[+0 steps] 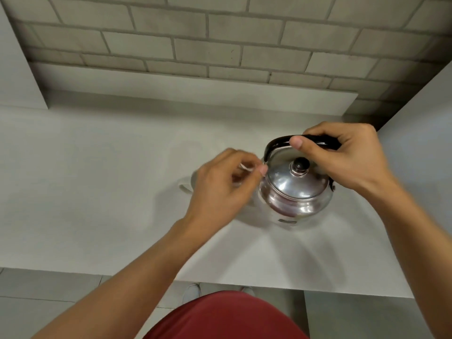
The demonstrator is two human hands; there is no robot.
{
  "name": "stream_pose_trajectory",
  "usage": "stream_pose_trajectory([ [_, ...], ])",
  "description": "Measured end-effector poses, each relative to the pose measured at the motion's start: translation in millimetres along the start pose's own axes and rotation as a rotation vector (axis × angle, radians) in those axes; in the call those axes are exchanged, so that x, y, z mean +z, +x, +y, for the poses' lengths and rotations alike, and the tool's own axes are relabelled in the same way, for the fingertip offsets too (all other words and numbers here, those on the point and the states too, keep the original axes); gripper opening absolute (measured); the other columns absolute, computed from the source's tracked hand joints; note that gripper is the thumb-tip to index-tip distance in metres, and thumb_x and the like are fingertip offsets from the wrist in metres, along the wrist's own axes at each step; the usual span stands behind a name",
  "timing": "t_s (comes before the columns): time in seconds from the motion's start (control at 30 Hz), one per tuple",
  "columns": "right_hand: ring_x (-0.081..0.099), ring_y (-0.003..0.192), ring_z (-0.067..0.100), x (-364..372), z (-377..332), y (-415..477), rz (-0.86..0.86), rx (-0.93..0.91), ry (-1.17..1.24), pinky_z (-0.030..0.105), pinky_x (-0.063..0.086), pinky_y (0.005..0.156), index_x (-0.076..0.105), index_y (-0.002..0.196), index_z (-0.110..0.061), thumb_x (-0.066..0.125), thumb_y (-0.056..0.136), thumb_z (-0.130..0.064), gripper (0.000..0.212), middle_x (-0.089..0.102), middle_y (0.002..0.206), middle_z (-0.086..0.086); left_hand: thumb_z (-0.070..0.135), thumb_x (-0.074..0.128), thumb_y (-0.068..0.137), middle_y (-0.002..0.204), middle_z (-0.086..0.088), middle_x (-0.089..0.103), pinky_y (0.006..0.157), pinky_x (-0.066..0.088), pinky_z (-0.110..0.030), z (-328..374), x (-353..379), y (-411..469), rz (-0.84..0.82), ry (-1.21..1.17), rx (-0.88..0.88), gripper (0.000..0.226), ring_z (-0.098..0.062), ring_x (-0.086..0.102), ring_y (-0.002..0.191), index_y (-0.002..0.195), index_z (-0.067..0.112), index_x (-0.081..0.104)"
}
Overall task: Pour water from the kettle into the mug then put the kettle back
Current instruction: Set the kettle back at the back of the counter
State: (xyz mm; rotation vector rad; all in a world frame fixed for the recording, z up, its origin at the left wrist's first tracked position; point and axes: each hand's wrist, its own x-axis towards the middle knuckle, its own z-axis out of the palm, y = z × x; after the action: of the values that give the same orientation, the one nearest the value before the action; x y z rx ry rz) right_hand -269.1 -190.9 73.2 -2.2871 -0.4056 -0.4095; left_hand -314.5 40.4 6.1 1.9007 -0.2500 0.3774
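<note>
A white counter (97, 192) is spread below a grey brick wall (220, 45); on its right part a steel kettle (293, 192) is seen, tilted leftward, lid knob up; its black handle (276, 143) is arched left to right and clasped by the right hand (342, 155); a white mug (187, 187) is largely hidden behind the left hand (220, 187), whose blurred grip cannot be told.

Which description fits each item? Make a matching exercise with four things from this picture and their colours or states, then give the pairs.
Things:
1. kettle
2. mug
3. right hand
4. lid knob

Descriptions:
A. white, mostly hidden behind the left hand
B. small, dark, round
C. shiny metal, on the counter
D. closed on the black handle

Pairs: 1-C, 2-A, 3-D, 4-B
</note>
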Motion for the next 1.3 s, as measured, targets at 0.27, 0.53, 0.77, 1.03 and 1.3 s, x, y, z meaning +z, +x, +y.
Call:
stream_pose_trajectory([
  [0.27, 0.072, 0.071, 0.006, 7.9, 9.0, -11.3, 0.088, 0.053, 0.175, 0.022, 0.055, 0.064, 0.077, 0.081, -0.038, 0.076, 0.085, -0.053, 0.016, 0.077, 0.080, -0.016, 0.031, 0.066, 0.105, 0.141, 0.005, 0.066, 0.097, 0.053, -0.013, 18.7, 10.1, 46.6, -0.385, 0.109, -0.052, 0.049, -0.011, 0.069, 0.120, 0.152, 0.026, 0.055],
  [0.53, 0.072, 0.077, 0.010, 5.6, 18.9, -9.9, 0.072, 0.111, 0.146, 0.031, 0.057, 0.069, 0.080, 0.089, -0.026, 0.073, 0.088, -0.053, 0.028, 0.077, 0.081, -0.009, 0.021, 0.064, 0.106, 0.101, 0.017, 0.071, 0.079, 0.049, -0.006, 16.5, 20.9, 57.6, -0.279, 0.164, 0.016, 0.026, 0.003, 0.069, 0.079, 0.131, 0.022, 0.072],
  [0.77, 0.055, 0.098, -0.004, -6.5, 52.0, -12.1, -0.009, 0.094, -0.072, 0.004, 0.037, 0.081, 0.061, 0.137, -0.031, 0.044, 0.105, -0.056, 0.044, 0.056, 0.104, -0.025, 0.028, 0.064, 0.106, 0.104, 0.015, 0.074, 0.084, 0.064, -0.040, 8.0, 16.1, 81.1, -0.122, 0.162, -0.007, 0.029, -0.009, 0.077, 0.076, 0.134, 0.022, 0.071],
  [1.03, 0.065, 0.082, 0.004, 15.3, 73.0, 31.0, -0.031, 0.112, 0.044, 0.013, 0.045, 0.068, 0.064, 0.113, -0.026, 0.049, 0.109, -0.039, 0.020, 0.066, 0.090, -0.012, 0.029, 0.066, 0.105, 0.102, 0.013, 0.079, 0.087, 0.065, -0.046, -7.6, 5.8, 132.5, -0.074, 0.105, -0.029, 0.027, -0.019, 0.081, 0.086, 0.131, 0.027, 0.073],
  [1.3, 0.065, 0.087, 0.018, 56.9, 112.7, 113.8, -0.074, 0.168, -0.026, 0.037, 0.054, 0.077, 0.063, 0.109, -0.010, 0.043, 0.111, -0.036, 0.033, 0.067, 0.095, -0.001, 0.028, 0.056, 0.109, 0.083, 0.026, 0.074, 0.086, 0.064, -0.044, -55.6, 14.0, 203.4, -0.142, 0.145, -0.028, 0.031, -0.013, 0.073, 0.072, 0.116, 0.058, 0.063],
])
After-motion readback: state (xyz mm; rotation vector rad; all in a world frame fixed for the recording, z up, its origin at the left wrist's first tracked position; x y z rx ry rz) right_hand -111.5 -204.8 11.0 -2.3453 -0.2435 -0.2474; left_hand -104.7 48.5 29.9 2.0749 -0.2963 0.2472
